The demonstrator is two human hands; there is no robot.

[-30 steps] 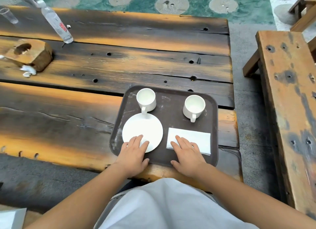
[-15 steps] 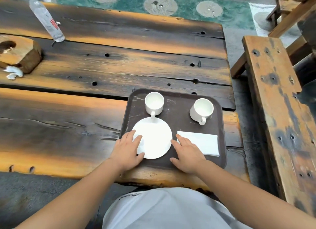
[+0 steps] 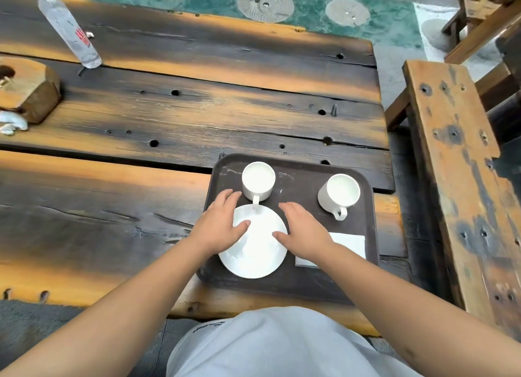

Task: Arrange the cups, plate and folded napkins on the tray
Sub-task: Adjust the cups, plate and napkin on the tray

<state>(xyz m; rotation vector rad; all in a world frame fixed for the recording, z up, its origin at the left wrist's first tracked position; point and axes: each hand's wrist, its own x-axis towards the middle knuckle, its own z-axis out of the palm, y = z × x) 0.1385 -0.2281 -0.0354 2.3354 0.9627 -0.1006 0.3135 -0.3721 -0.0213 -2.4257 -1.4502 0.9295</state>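
Rough wooden table (image 3: 197,117) carries the tray (image 3: 363,264), already holding two cups (image 3: 258,179), plate (image 3: 253,250) and napkin (image 3: 349,242). Left hand (image 3: 218,227) and right hand (image 3: 303,231) lie flat and spread at the plate's edges, clasping nothing; likely only final nudging remains.

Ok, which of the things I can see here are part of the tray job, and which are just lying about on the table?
Part of the job: tray, left cup, right cup, plate, napkin, with left hand and right hand on either side of the plate.

Lying about: bottle, wood block, white scraps, bench.
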